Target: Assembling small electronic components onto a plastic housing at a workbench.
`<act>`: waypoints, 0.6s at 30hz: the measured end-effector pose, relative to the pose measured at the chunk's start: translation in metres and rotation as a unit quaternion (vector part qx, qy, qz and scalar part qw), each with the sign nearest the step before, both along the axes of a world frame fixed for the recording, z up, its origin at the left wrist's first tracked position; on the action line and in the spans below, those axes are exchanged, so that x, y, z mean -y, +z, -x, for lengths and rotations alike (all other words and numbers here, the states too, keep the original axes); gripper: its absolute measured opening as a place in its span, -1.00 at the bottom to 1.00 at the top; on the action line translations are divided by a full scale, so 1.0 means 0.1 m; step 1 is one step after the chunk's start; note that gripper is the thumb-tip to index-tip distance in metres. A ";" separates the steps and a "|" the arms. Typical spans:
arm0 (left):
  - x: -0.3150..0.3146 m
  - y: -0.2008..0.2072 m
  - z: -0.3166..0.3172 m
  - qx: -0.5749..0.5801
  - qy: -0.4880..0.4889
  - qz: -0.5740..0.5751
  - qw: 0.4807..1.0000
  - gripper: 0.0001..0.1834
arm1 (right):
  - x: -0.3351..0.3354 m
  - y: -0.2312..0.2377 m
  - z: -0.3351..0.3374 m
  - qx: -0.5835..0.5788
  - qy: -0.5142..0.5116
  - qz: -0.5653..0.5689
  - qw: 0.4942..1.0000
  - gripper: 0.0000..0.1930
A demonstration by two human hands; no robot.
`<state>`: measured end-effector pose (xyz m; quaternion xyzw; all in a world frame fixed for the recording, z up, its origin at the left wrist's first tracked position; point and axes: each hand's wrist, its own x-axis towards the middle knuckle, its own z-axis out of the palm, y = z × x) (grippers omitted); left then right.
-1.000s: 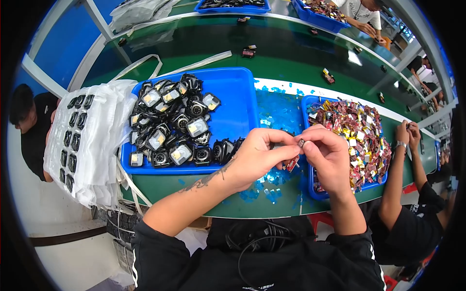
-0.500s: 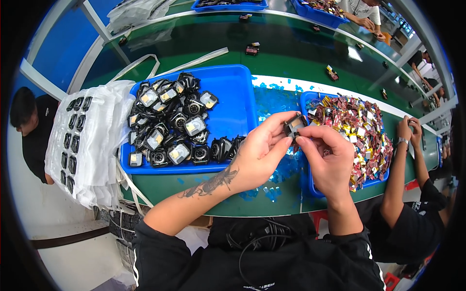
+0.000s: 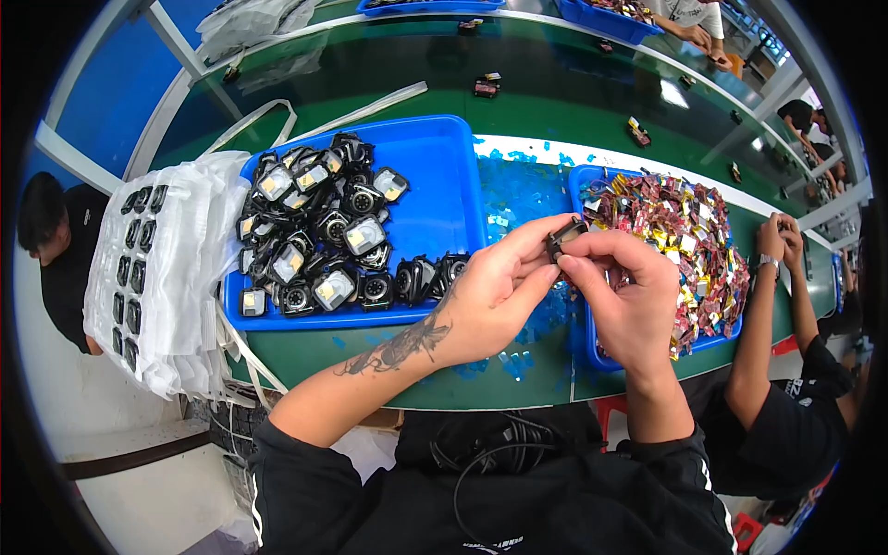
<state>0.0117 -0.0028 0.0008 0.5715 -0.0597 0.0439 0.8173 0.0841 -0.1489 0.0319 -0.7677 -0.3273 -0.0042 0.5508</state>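
Observation:
Between my two hands is a small black smartwatch case, tilted so that it shows mostly its edge. My left hand is closed around it from the left, fingers behind and thumb in front. Thumb and forefinger of my right hand pinch its lower right side. The fingers hide part of the case. On the left, a blue tray bears a heap of similar black watch cases. Just beyond my right hand stands another blue tray, full of small dark red, yellow and white electronic parts.
White layered sheets with black pieces in pockets stand at the left. Blue film scraps litter the green table. Small assemblies lie on the green belt beyond. A co-worker's hands are at the right; other people sit farther off.
The watch case has turned from showing its open face to nearly edge-on. Both hands keep hold of it, and the right fingers have shifted slightly along its side.

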 end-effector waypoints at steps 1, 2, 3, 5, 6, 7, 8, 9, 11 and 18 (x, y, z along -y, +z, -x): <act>0.00 0.01 0.00 -0.004 -0.002 -0.010 1.000 -0.49 | 0.01 0.00 0.00 0.000 0.000 0.001 1.000 -0.90; 0.00 0.02 0.01 -0.008 -0.004 -0.019 1.000 -0.49 | 0.01 0.02 0.00 0.000 -0.002 0.001 1.000 -0.90; 0.00 0.03 0.01 -0.009 -0.005 -0.019 1.000 -0.49 | 0.00 0.04 0.01 0.005 -0.007 0.023 1.000 -0.92; -0.01 0.05 0.02 -0.007 -0.008 -0.048 0.999 -0.50 | 0.01 0.07 -0.01 0.010 -0.014 0.046 0.999 -0.92; -0.01 0.05 0.02 -0.007 -0.010 -0.048 0.999 -0.50 | 0.03 0.08 -0.03 0.045 -0.013 0.063 0.997 -0.88; -0.01 0.05 0.02 -0.003 -0.012 -0.061 0.998 -0.50 | 0.04 0.09 -0.04 0.079 -0.013 0.079 0.994 -0.83; -0.01 0.06 0.03 0.000 -0.013 -0.074 0.997 -0.51 | 0.04 0.09 -0.04 0.079 -0.014 0.079 0.994 -0.83; -0.02 0.05 0.02 0.000 -0.015 -0.074 0.997 -0.51 | 0.04 0.10 -0.05 0.089 -0.030 0.082 0.992 -0.78; -0.04 0.03 -0.01 0.011 -0.008 -0.099 0.995 -0.51 | 0.04 0.07 -0.08 0.098 -0.047 0.086 0.990 -0.74; 0.02 0.01 -0.03 0.068 0.064 0.043 0.995 -0.49 | 0.15 0.02 0.03 -0.191 0.022 -0.166 0.967 -0.81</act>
